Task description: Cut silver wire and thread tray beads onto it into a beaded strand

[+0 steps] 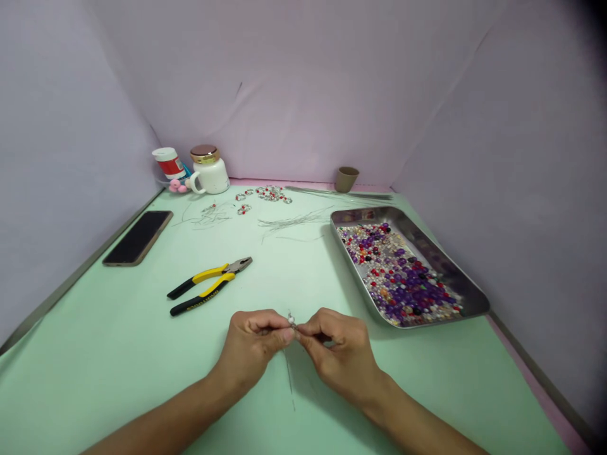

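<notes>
Close together above the near middle of the table, my left hand [256,344] and my right hand [339,351] both pinch a small beaded wire piece [291,320]. Pale beads show at its top, between the fingertips. A thin wire end [289,379] hangs down below the left fingers. Most of the piece is hidden by the fingers. To the left of my hands lie pliers [213,284] with yellow and black handles, their jaws pointing away to the right. On the right stands a metal tray [351,278] holding many loose beads [412,287] in purple, red, white and black.
Beaded wire rings [272,194] lie at the back, near cut wires [294,221] and wire scraps [208,218]. A phone [138,238] is on the left. Along the back stand a lidded white mug [211,174], a red-and-white container [169,163] and a small brown cup [346,179].
</notes>
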{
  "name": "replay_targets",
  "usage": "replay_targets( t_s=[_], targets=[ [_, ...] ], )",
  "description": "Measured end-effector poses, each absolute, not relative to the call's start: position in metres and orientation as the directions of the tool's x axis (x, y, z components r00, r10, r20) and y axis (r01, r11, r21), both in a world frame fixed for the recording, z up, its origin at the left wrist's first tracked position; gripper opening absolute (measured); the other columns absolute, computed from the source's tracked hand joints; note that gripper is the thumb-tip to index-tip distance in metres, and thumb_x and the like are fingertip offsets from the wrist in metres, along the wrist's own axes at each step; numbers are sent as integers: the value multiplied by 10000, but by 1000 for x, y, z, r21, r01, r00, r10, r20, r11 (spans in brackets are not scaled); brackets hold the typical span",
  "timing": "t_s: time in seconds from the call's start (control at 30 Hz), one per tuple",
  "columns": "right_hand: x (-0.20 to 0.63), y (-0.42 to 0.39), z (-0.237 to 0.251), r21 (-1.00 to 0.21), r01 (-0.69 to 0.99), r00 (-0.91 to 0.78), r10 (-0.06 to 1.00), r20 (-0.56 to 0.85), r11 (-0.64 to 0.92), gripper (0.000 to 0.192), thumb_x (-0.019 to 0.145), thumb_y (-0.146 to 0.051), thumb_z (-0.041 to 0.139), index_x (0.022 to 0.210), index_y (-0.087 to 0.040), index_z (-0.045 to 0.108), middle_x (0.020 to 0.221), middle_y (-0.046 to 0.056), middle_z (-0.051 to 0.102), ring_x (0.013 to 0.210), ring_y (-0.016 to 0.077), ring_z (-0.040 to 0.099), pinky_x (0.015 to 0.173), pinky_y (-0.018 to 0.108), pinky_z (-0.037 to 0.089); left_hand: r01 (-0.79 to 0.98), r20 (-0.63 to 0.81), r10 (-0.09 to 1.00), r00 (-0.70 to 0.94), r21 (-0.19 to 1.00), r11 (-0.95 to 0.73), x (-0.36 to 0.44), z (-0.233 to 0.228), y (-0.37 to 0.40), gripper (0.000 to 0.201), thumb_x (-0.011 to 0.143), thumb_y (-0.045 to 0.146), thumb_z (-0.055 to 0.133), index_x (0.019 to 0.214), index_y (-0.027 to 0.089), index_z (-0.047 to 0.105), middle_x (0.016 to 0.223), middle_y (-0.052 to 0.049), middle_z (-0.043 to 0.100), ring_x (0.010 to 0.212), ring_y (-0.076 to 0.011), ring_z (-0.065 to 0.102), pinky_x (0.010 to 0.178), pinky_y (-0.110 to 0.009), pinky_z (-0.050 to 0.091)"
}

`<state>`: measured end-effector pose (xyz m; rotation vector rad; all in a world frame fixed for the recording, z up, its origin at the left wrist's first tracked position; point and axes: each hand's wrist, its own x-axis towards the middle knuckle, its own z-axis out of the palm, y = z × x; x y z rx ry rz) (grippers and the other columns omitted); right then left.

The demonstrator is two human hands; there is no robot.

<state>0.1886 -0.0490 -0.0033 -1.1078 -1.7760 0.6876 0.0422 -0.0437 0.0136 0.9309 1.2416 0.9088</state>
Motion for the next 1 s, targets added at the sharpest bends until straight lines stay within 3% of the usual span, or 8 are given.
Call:
replay_targets(
  t_s=[0.57, 0.83, 0.9, 1.0],
  targets=[
    [181, -57, -6, -889, 305, -321, 916, 243, 342, 129, 689, -123, 564, 577, -158, 616, 516, -5, 555, 481, 84, 478, 470, 184, 373, -232, -370, 921, 120, 892, 388, 37, 3, -41, 137, 612, 238, 686, 587, 121, 618, 569, -4, 607, 340, 0, 270, 353, -191, 158],
    [184, -53, -2, -891, 308, -407, 893, 192, 332, 137, 681, -107, 548, 567, -152, 608, 530, -9, 542, 485, 78, 460, 477, 187, 367, -260, -395, 891, 224, 857, 445, 39, 7, -40, 210, 616, 263, 687, 581, 139, 522, 455, 52, 510, 326, 1, 222, 345, -182, 118],
    [189, -48, 2, -929, 291, -399, 912, 100, 229, 109, 698, -136, 544, 639, -157, 633, 573, -1, 571, 517, 87, 486, 497, 196, 394, -232, -404, 884, 234, 860, 455, 37, 8, -39, 200, 621, 251, 681, 582, 140, 519, 450, 55, 501, 326, -1, 224, 342, -181, 115],
    [194, -39, 6, -984, 133, -297, 942, -157, -121, 157, 704, -263, 581, 801, -150, 632, 635, 16, 598, 560, 114, 544, 482, 216, 453, -186, -427, 863, 270, 856, 482, 36, 8, -39, 178, 622, 222, 666, 567, 137, 519, 436, 61, 476, 323, -1, 216, 341, -183, 110]
  ],
)
